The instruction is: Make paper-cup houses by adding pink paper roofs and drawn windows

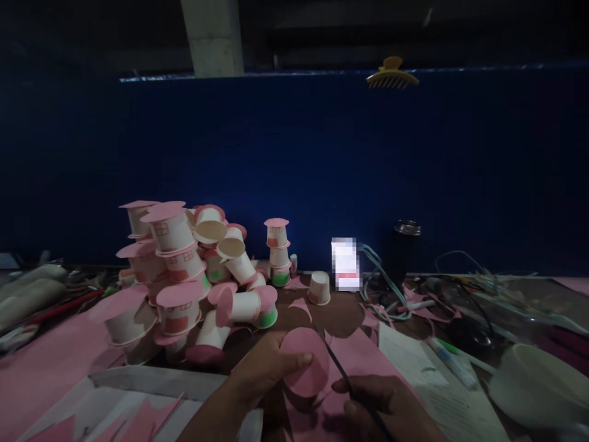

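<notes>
In front of me my left hand (263,362) grips a round pink paper disc (305,368) by its left side, thumb pressed on the face. My right hand (381,399) is closed around a long, thin, dark tool (339,363); its exact kind is hard to make out. The tool's tip reaches the disc's upper right edge. Beneath both hands lies a pink paper sheet (356,353). Beyond my left hand stands a heap of white paper cups (175,236) capped with pink discs, some with drawn windows and doors.
A stack of capped cups (278,258) and a lone white cup (319,288) stand farther back. A lit phone (346,264), cable (384,279) and dark bottle (405,245) line the blue partition (294,153). At right are papers (405,362) and a white bowl (529,383); a white box (101,393) sits front left.
</notes>
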Available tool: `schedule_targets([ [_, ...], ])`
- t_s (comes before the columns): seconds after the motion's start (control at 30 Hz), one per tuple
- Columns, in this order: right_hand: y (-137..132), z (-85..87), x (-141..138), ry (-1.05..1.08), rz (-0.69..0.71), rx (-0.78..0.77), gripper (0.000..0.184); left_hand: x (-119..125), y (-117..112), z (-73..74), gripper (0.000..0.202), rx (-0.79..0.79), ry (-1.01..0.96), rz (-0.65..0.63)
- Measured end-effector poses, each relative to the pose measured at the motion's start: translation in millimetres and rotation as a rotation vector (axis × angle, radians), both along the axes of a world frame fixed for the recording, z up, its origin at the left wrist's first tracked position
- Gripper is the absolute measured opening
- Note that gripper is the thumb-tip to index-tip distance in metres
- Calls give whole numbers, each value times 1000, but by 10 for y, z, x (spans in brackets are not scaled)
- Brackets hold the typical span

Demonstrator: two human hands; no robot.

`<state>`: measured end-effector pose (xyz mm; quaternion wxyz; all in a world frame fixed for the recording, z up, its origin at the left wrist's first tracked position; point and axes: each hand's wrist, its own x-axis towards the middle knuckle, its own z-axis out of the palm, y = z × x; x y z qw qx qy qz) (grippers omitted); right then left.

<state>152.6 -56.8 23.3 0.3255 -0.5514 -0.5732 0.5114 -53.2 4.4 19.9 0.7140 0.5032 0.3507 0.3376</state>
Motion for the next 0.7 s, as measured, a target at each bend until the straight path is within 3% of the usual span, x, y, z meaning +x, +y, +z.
schedule_targets([
  [0.13,-1,-45,-4,51,-22,-16,35,2,-9,31,35,9,0,1],
  [0.4,91,-167,66,118,-113,-53,70,25,22,-4,40,-1,-6,85],
  [0.7,88,-184,41,200,-116,-76,70,29,41,-51,39,35,-9,129],
])
